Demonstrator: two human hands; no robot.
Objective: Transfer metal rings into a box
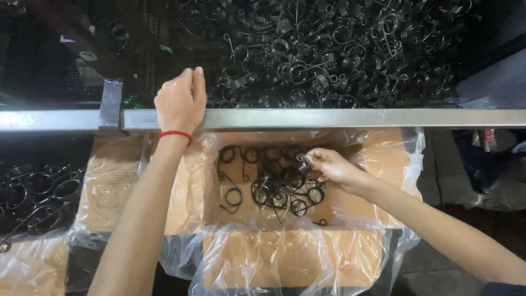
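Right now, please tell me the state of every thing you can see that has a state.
Left hand: resting on the metal rail, fingers curled over it.
Right hand: inside the box, pinching one spring.
Cardboard box: open, lined with clear plastic, partly filled with black springs.
Spring pile: heaped, tangled behind the rail.

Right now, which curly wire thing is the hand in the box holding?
Find the long metal bar across the middle. Just under it sits a cardboard box lined with clear plastic, with black wire springs on its floor. The one you want is the spring pinched in the right hand, lifted near the box's top right, unlike the rest lying flat.
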